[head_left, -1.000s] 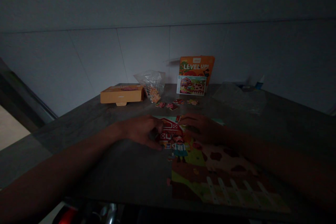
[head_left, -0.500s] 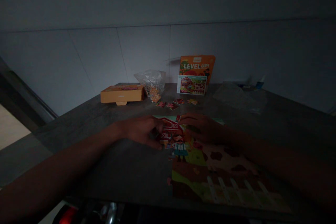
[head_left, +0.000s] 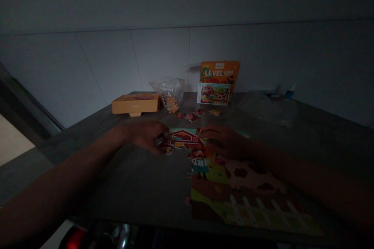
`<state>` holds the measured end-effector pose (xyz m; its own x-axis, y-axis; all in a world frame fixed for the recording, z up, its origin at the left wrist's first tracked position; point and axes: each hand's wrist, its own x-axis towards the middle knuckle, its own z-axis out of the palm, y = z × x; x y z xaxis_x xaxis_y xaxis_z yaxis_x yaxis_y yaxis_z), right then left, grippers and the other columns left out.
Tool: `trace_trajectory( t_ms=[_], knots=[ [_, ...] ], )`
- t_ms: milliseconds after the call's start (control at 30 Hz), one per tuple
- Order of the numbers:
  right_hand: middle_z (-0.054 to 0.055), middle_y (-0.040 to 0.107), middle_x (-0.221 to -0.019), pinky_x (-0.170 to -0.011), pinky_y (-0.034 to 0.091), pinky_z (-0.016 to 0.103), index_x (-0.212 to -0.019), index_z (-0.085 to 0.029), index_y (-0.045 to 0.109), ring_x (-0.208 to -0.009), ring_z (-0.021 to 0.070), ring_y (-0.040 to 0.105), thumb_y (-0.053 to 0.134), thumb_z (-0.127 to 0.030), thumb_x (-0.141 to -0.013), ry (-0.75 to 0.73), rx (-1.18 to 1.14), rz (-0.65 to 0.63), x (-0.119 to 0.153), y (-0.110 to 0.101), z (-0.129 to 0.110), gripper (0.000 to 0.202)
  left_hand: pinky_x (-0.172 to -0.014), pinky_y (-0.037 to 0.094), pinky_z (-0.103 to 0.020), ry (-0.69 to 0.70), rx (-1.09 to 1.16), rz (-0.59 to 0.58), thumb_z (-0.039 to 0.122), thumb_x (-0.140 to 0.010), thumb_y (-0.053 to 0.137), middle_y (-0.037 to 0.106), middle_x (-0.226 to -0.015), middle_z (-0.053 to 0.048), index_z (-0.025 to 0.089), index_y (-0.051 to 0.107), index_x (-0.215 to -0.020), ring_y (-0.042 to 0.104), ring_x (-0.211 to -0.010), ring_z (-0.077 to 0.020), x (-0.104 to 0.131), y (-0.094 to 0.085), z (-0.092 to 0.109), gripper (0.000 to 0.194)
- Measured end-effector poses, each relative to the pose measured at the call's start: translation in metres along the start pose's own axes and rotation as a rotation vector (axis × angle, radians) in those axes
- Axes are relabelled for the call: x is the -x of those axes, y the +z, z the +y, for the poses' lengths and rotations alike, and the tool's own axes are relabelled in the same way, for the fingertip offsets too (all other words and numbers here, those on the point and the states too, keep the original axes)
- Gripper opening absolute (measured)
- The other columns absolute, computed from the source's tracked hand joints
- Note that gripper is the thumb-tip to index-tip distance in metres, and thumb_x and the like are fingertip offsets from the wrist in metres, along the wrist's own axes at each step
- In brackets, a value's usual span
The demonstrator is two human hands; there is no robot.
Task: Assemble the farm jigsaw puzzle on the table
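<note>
A partly assembled jigsaw puzzle (head_left: 216, 202) with a farmer, a spotted cow, a fence and a red barn lies on the grey table. At the left edge of the barn, my left hand (head_left: 146, 135) has thumb and fingers closed on a puzzle piece (head_left: 168, 150) with part of the red barn on it. Fingertips cover some of that piece. My right hand (head_left: 223, 139) lies with its fingers stretched out over the upper middle of the puzzle, holding nothing. Bare tabletop shows in the gap below the barn.
Several loose pieces (head_left: 192, 117) lie beyond the puzzle. Behind them are an orange box (head_left: 136, 105), a clear bag of pieces (head_left: 170, 95), a picture card (head_left: 214, 94) against an upright orange "LEVEL UP!" box (head_left: 220, 71), and a crumpled plastic bag (head_left: 265, 107).
My left hand has moved left and slightly away from me, taking the puzzle piece off the farmer's left side and uncovering the gap below the barn. My right hand is nearly still.
</note>
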<state>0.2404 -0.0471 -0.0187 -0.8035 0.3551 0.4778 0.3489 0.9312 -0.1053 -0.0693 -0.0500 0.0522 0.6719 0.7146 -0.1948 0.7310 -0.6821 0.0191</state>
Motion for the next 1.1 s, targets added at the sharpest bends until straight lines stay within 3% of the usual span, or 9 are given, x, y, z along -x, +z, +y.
trace_trajectory(
  t_ms=[333, 533, 1100],
  knots=[
    [0.016, 0.061, -0.118, -0.088, 0.054, 0.042, -0.120, -0.017, 0.059, -0.106, 0.0231, 0.061, 0.049, -0.021, -0.094, -0.001, -0.006, 0.009, 0.000, 0.000, 0.000, 0.028, -0.061, 0.037, -0.024, 0.041, 0.059, 0.015, 0.039, -0.071, 0.072, 0.063, -0.081, -0.002, 0.018, 0.066, -0.091, 0.056, -0.070, -0.0158, -0.003, 0.002, -0.008, 0.030],
    [0.015, 0.061, -0.117, -0.090, 0.053, 0.041, -0.121, -0.016, 0.058, -0.107, 0.0232, 0.060, 0.048, -0.021, -0.095, 0.002, 0.010, -0.016, 0.001, 0.000, 0.001, 0.028, -0.057, 0.034, -0.024, -0.026, 0.020, 0.066, 0.044, -0.070, 0.071, 0.062, -0.081, -0.003, 0.017, 0.063, -0.093, 0.055, -0.068, -0.0158, -0.005, 0.004, -0.014, 0.037],
    [0.016, 0.061, -0.117, -0.090, 0.053, 0.041, -0.119, -0.016, 0.059, -0.106, 0.0234, 0.061, 0.049, -0.021, -0.094, 0.003, 0.004, 0.006, 0.000, 0.000, 0.000, 0.027, -0.059, 0.037, -0.023, 0.012, 0.074, 0.032, 0.045, -0.077, 0.069, 0.062, -0.082, -0.002, 0.017, 0.065, -0.090, 0.057, -0.070, -0.0154, -0.006, 0.004, -0.017, 0.031]
  ],
)
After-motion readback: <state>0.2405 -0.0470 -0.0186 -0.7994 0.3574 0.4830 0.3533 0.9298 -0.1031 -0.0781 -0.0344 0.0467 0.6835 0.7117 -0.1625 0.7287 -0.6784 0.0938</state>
